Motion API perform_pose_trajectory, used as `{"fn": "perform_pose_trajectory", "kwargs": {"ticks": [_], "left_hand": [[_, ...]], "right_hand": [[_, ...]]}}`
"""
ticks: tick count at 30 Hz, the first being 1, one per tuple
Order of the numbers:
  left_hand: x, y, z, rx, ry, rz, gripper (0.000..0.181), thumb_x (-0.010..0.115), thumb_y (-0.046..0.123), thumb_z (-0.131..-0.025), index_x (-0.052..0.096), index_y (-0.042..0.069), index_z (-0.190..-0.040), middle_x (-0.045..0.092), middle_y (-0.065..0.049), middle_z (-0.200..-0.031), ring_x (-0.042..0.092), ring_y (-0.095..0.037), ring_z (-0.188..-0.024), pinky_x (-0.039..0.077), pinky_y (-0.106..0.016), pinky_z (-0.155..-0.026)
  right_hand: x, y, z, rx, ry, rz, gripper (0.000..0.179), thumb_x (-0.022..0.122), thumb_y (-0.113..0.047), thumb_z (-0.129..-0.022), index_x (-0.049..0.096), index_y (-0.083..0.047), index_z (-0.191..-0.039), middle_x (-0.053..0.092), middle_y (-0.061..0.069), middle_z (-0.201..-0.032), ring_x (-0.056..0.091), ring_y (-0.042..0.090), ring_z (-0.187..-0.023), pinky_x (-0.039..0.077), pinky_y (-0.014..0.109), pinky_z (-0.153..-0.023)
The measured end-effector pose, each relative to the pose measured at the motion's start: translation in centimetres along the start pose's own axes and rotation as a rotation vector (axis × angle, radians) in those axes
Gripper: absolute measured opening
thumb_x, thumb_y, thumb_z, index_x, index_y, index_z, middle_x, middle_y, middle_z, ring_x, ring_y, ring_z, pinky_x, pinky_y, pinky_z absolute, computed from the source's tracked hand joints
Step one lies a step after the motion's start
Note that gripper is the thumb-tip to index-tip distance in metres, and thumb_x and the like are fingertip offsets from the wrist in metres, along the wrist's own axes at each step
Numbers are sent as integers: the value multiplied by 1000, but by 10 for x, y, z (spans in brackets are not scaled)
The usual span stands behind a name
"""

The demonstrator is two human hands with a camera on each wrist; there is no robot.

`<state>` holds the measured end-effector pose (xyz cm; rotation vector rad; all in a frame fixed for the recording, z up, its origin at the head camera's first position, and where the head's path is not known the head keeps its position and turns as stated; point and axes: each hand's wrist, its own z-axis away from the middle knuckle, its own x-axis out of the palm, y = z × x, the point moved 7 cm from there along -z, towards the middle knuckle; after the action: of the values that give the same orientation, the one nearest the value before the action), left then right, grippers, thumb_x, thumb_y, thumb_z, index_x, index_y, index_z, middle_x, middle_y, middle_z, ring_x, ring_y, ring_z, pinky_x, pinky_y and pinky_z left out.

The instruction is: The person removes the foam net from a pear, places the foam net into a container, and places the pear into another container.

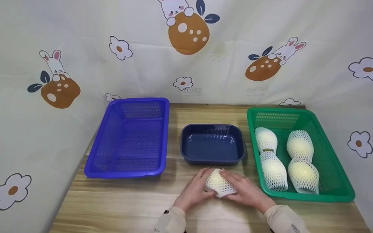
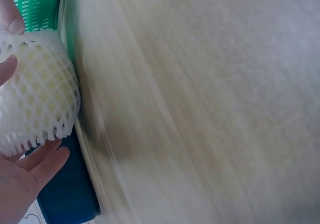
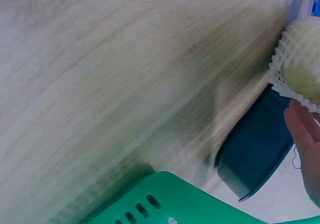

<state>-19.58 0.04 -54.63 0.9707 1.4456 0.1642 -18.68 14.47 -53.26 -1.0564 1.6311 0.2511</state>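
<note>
Both hands hold one pale yellow fruit [image 1: 219, 185] in a white foam net, close over the table in front of the dark blue basin [image 1: 213, 159]. On the fruit's left side, the left hand [image 1: 193, 191] grips it with curled fingers and thumb. From the right, the right hand [image 1: 245, 191] curls its fingers and thumb around the net. Seen in the left wrist view, the net [image 2: 42, 93] covers the fruit and ends in a fringed edge near the fingers. Speckled, yellow-green skin of the fruit [image 3: 302, 78] shows at the net's opening in the right wrist view.
At the right stands a green basket [image 1: 332, 161] with several net-wrapped fruits [image 1: 303, 173] lying in it. A blue-purple basket [image 1: 126, 139] stands at the left. Behind the wood-grain table [image 1: 118, 204] hangs a patterned curtain [image 1: 147, 71], which also borders both sides.
</note>
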Motion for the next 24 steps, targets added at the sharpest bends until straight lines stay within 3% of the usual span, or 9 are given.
{"fn": "perform_pose_trajectory", "kwargs": {"ticks": [6, 13, 16, 21, 24], "left_hand": [[-1, 1, 0, 23, 17, -22, 75, 75, 31, -68, 40, 7, -130, 44, -6, -121, 48, -23, -106, 38, -35, -89], [-1, 2, 1, 28, 23, -17, 76, 75, 29, -67, 39, 10, -130, 42, -8, -125, 47, -25, -107, 38, -35, -90], [-1, 3, 0, 19, 19, -19, 75, 75, 30, -68, 39, 11, -131, 41, -9, -126, 47, -26, -108, 38, -35, -89], [0, 5, -2, 18, 10, -49, 74, 74, 31, -69, 40, 10, -130, 43, -9, -125, 46, -26, -109, 38, -36, -90], [1, 6, -2, 29, 9, -54, 75, 74, 31, -69, 39, 8, -131, 43, -9, -125, 46, -25, -109, 37, -36, -91]], "right_hand": [[0, -2, -3, 15, -19, 11, 68, 64, -47, -74, 45, -12, -129, 49, 11, -123, 51, 27, -104, 45, 41, -80], [-7, -5, -5, -63, 124, 10, 46, 70, -31, -74, 60, -9, -113, 59, 10, -110, 59, 23, -92, 49, 35, -71], [-9, -6, -4, -79, 155, 27, 46, 71, -31, -73, 60, -10, -113, 59, 9, -110, 59, 22, -92, 49, 36, -69], [1, -7, -4, -64, 20, 49, 65, 67, -39, -75, 44, -14, -130, 41, 10, -132, 44, 27, -113, 45, 43, -79], [7, -9, -4, -72, -35, 33, 66, 65, -37, -77, 39, -18, -134, 33, 11, -137, 40, 28, -116, 44, 44, -81]]}}
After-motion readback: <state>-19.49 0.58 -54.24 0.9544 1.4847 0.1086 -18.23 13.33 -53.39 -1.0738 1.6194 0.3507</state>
